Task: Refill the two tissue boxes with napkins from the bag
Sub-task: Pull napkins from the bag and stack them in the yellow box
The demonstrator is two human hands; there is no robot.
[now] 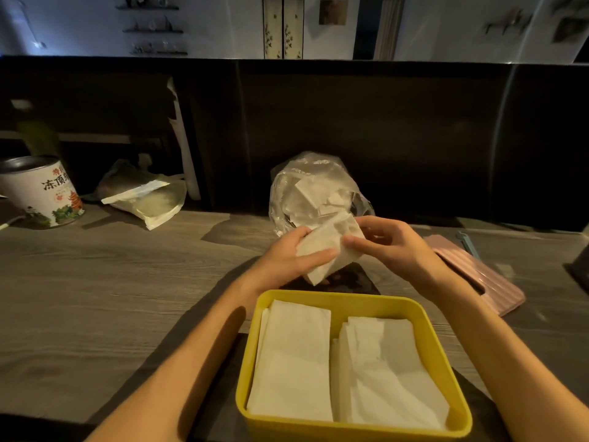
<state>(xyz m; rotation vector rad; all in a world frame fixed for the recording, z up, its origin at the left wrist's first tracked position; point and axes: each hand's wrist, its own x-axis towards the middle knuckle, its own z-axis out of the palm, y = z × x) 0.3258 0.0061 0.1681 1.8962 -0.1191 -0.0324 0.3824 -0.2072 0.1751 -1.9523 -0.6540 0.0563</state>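
Note:
A yellow tissue box (328,299) stands open near the table's front edge, with two stacks of white napkins side by side inside it. Just beyond the box, above the table, my left hand (290,260) and my right hand (392,247) both grip one folded bundle of white napkins (328,244). Behind the hands stands a clear plastic bag (306,186) holding more napkins. A pink ribbed tissue box (487,279) or its lid lies flat to the right, partly hidden by my right forearm.
A printed tin can (44,193) stands at the far left of the wooden table (111,282). Next to it lies a flat plastic packet (149,202). A dark partition wall (382,138) runs behind the table. A dark object (580,266) sits at the right edge.

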